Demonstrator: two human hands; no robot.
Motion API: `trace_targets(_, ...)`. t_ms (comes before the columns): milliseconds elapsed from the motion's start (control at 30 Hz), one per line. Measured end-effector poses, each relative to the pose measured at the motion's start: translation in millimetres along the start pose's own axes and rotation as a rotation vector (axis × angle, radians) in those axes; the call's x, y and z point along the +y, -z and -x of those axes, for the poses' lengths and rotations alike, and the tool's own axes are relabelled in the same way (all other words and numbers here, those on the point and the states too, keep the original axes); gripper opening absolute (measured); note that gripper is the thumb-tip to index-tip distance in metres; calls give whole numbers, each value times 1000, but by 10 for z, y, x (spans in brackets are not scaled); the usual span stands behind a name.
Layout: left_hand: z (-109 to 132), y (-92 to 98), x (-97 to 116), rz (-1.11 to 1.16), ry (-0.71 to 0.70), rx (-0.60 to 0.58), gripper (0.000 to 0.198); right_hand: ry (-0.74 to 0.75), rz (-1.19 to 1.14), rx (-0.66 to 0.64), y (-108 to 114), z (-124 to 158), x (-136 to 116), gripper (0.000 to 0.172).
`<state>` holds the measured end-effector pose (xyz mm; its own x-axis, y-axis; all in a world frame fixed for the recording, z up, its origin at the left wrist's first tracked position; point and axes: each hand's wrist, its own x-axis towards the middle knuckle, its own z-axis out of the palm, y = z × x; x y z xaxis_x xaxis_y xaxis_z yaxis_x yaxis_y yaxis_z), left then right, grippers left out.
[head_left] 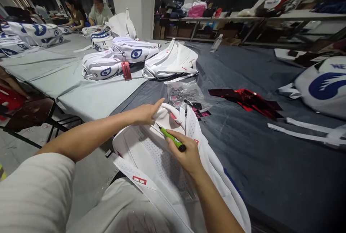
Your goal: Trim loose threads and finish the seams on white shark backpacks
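A white backpack (173, 161) leans across my lap and the table edge, its back panel and straps facing up. At its upper edge, my left hand (147, 113) grips the fabric, with one finger pointing up and the others partly hidden. My right hand (187, 152) is closed around a slim green-handled tool (174, 140) with a black end. The tool's thin dark tip touches or nearly touches the fabric just below my left hand; I cannot tell which. One shoulder strap (139, 179) with a red label lies across the near side.
Behind the backpack lies a clear plastic bag (185, 92) of small dark parts. Crumpled red foil (245, 100) is to the right, near another white backpack (321, 85). More white bags (173, 60) and a plastic bottle (216, 43) stand farther back. People sit at the far left.
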<state>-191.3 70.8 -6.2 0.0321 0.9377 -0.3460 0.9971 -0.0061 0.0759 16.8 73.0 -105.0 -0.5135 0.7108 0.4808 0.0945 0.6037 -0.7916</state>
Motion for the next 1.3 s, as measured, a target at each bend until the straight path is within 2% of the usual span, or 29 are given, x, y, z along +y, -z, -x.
trace_targets(167,-222,-66,-98,54,8,-15,100,-148,113,-111,57,-181,37,28)
trace_targets(333,-280,-131,-144,72,-30,-6,97,-208,52,-158,-22,-236,83,30)
trace_targets(533,-304,-145,-132,118,-19,-33,97,-129,213,-120,-119,-232,76,32)
trace_targets(700,-333,-127,-133,108,-20,-59,94,-194,229,-140,-165,-238,23,32)
trace_targets(833,-348,-112,-116,92,-8,-90,94,-181,325,-83,-212,-228,-39,33)
trace_targets(1000,-353,-109,-100,76,6,-88,93,-187,410,-99,-209,-232,-83,33)
trace_targets(1300,-359,-112,-104,95,12,-85,93,-267,171,-115,-172,-241,-44,33)
